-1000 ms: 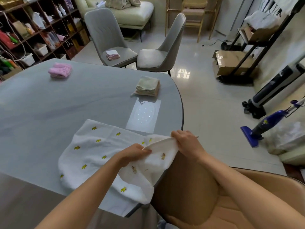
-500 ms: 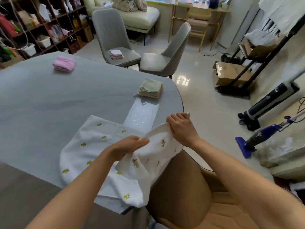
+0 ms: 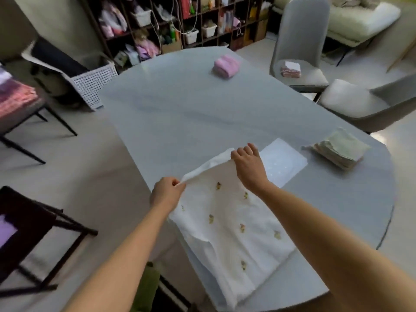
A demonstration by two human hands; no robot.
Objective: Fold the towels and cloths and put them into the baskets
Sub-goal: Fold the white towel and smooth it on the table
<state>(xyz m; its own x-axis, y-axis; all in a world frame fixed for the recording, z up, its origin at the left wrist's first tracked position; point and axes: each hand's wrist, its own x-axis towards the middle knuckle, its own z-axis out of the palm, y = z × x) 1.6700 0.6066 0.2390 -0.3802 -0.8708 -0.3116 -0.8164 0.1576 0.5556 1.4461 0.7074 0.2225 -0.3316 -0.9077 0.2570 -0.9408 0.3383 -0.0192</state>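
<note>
A: Hands, status?

B: L hand (image 3: 167, 194) pinches one corner of the white towel (image 3: 234, 224), fingers curled tight on the hem. R hand (image 3: 248, 167) grips the far corner, knuckles up, fingers hooked over the edge. Edge betw. them is lifted off the table (image 3: 180, 122); rest of towel lies flat below my wrists, near side hanging over the rim.

A: How to do this fold right?

B: I'd say keep the edge taut betw. both hands, lay corners square onto the layer beneath, then smooth outward. Slack = crooked fold.

A: Material?

B: Thick, soft terry by the look; small yellowish motifs scattered on it. Already doubled, wrinkled near my L forearm.

A: Further out?

B: Beyond R hand, a folded green-beige stack (image 3: 340, 148), flat, square. Far ahead, a pink rolled cloth (image 3: 225, 66). Well out past L hand, white lattice basket (image 3: 93, 83) on the floor: prob. the destination.
</note>
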